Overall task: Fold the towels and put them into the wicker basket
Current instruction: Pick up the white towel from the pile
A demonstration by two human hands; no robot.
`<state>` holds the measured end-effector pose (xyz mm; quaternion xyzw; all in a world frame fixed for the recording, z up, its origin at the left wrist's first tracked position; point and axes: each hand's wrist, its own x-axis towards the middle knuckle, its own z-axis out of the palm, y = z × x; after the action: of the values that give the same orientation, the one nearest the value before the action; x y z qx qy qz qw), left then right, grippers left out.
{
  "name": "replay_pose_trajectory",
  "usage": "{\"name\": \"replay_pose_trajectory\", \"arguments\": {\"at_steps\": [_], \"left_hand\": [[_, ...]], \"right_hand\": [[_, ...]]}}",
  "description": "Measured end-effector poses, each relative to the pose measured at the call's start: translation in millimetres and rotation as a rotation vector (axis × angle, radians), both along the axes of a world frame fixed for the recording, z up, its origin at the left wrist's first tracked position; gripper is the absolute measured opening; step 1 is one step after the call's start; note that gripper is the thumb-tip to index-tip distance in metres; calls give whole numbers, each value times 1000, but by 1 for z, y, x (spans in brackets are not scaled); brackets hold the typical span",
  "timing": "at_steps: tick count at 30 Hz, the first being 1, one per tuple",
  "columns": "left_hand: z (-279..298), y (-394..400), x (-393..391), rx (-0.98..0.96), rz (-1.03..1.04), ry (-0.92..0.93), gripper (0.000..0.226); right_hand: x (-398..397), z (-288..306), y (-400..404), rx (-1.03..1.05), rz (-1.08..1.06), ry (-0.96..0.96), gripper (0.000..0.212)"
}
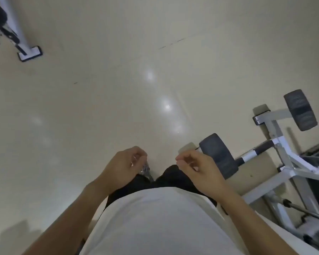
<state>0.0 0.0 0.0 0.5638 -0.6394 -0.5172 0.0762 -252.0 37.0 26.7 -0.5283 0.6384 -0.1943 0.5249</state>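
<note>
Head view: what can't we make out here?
- Towels and basket: none in the head view; no telling where they lie.
- Left hand: fingers curled away from the camera; something shiny shows near it, too blurred to name or tell if held.
- Right hand: fingers loosely curled, nothing seen in them.
- Feet: hidden by the white shirt.
- Bench: cut off by the right edge.
- Machine: cut off at the top left corner.
</note>
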Motion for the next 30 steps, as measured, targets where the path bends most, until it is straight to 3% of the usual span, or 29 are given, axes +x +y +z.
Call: {"name": "replay_pose_trajectory", "arguments": {"at_steps": [9,19,30], "left_hand": [[13,-256,-24,-26,-26,12,7],[26,-488,-20,54,182,-43,9],[18,-811,-28,-20,36,-14,10]], "right_hand": [[-30,-4,-224,36,-49,-37,13],[-61,22,-551,-115,232,86,7],[-62,21,-831,-97,211,111,9]]}}
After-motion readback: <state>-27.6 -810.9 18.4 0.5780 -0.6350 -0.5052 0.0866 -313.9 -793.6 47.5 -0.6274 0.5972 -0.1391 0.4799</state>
